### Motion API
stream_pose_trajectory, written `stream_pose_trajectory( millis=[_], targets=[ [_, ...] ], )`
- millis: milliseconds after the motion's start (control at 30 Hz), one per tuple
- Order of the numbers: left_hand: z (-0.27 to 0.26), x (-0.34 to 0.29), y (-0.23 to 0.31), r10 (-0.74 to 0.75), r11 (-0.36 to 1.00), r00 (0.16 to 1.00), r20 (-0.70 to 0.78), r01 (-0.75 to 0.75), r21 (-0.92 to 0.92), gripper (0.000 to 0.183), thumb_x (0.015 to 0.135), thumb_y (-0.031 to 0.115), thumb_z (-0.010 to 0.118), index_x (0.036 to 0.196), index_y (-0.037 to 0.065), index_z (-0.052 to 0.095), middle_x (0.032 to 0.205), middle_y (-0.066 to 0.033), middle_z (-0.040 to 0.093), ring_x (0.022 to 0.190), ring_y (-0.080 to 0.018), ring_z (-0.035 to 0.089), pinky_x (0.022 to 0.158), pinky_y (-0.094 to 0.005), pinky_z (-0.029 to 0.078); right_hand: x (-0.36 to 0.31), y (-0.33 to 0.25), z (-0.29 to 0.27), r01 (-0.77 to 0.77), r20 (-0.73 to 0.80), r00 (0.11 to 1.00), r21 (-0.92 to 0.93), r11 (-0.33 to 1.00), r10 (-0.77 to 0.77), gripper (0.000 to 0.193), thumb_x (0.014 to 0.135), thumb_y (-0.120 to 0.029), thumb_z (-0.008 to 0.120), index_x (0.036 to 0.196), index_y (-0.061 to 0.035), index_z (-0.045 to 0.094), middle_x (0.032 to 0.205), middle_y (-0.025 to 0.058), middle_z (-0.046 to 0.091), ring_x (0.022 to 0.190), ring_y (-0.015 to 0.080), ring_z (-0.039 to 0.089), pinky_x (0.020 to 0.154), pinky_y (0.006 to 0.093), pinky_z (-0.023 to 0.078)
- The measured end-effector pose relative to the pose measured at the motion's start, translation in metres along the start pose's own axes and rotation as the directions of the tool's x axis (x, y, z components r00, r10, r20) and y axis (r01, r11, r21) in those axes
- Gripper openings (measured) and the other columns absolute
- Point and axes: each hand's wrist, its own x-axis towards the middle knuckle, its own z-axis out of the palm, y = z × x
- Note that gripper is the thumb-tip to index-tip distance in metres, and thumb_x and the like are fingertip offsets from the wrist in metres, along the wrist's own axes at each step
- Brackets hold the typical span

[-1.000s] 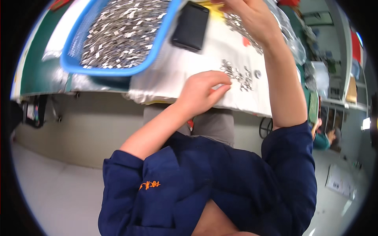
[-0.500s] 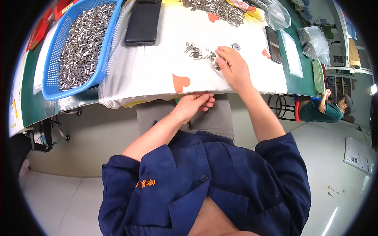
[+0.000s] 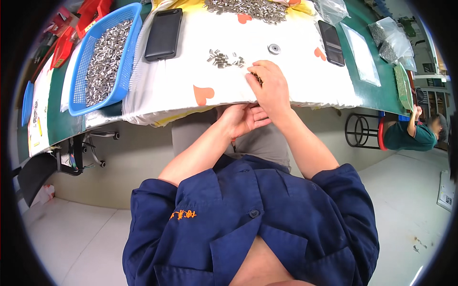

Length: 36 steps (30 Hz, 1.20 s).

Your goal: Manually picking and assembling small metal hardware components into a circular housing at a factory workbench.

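My right hand (image 3: 270, 90) lies cupped on the white cloth (image 3: 162, 93) near the table's front edge. Small metal cylinders (image 3: 257, 75) show between its thumb and curled fingers. Just below the edge my left hand (image 3: 242, 120) is turned palm up, fingers apart and a little bent, under the right wrist; I see nothing in it. A small loose group of metal cylinders (image 3: 220, 59) lies left of my right hand. Beyond that hand sits a round grey metal disc (image 3: 274, 49).
A blue basket (image 3: 125, 71) full of metal cylinders stands left. A black power bank or phone-like slab (image 3: 163, 35) lies beside it; a dark phone (image 3: 331, 43) lies right. More cylinders (image 3: 253, 9) are heaped at the back. A person (image 3: 411, 133) sits far right on a red stool.
My right hand has drawn back toward the table edge, with cylinders under its fingers. My left hand has turned from closed to palm up and opened. The view has shifted slightly.
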Motion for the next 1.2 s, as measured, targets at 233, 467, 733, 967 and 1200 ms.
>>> stream_pose_trajectory(
  millis=[233, 467, 733, 967, 1200],
  targets=[
    [-0.001, 0.017, -0.017, 0.078, 0.974, 0.985, 0.151, -0.043, -0.223, 0.037, 0.095, 0.026, 0.022, 0.117, 0.002, 0.039, 0.113, -0.0126, 0.05, 0.105, -0.023, 0.052, 0.089, -0.037, 0.044, -0.011, 0.001, -0.003, -0.053, -0.044, 0.997, 0.099, 0.994, 0.058, 0.012, 0.07, -0.009, 0.061, 0.078, -0.0006, 0.062, 0.091, 0.0124, 0.058, 0.088, 0.0283, 0.054, 0.077, 0.0363, 0.042],
    [-0.005, 0.022, -0.022, 0.082, 0.949, 0.983, 0.165, -0.027, -0.314, 0.034, 0.095, 0.025, 0.022, 0.115, 0.004, 0.041, 0.113, -0.0119, 0.049, 0.102, -0.0212, 0.052, 0.086, -0.0352, 0.046, -0.04, -0.011, -0.019, -0.069, -0.001, 0.998, 0.058, 0.996, 0.069, 0.015, 0.07, -0.007, 0.061, 0.084, -0.001, 0.062, 0.094, 0.0121, 0.057, 0.093, 0.0274, 0.053, 0.08, 0.0343, 0.043],
    [-0.007, 0.02, -0.015, 0.082, 0.995, 0.983, 0.166, -0.072, -0.066, 0.038, 0.092, 0.022, 0.025, 0.106, -0.005, 0.047, 0.106, -0.019, 0.052, 0.094, -0.0281, 0.056, 0.082, -0.0379, 0.048, -0.08, -0.027, -0.031, 0.12, 0.067, 0.99, 0.07, 0.99, -0.125, 0.017, 0.067, -0.002, 0.062, 0.084, -0.0023, 0.062, 0.095, 0.0116, 0.056, 0.09, 0.0281, 0.053, 0.079, 0.0354, 0.042],
    [-0.012, 0.01, -0.016, 0.051, 0.992, 0.998, -0.048, -0.056, -0.109, 0.028, 0.091, 0.016, 0.032, 0.11, -0.002, 0.043, 0.1, -0.0149, 0.055, 0.091, -0.0245, 0.058, 0.078, -0.0373, 0.051, 0.006, -0.027, -0.02, 0.184, 0.049, 0.981, 0.103, 0.977, -0.19, 0.018, 0.076, -0.009, 0.057, 0.093, -0.0039, 0.061, 0.1, 0.014, 0.058, 0.096, 0.029, 0.054, 0.08, 0.0351, 0.044],
    [-0.02, -0.005, -0.011, -0.005, 0.997, 0.996, -0.084, -0.001, -0.072, 0.031, 0.091, 0.017, 0.035, 0.108, -0.005, 0.048, 0.105, -0.0176, 0.056, 0.096, -0.0236, 0.058, 0.079, -0.0374, 0.05, 0.062, -0.017, 0.048, 0.337, 0.183, 0.921, 0.07, 0.939, -0.344, 0.019, 0.074, -0.014, 0.059, 0.091, -0.0066, 0.062, 0.1, 0.011, 0.058, 0.096, 0.0271, 0.053, 0.08, 0.0342, 0.043]
  ],
)
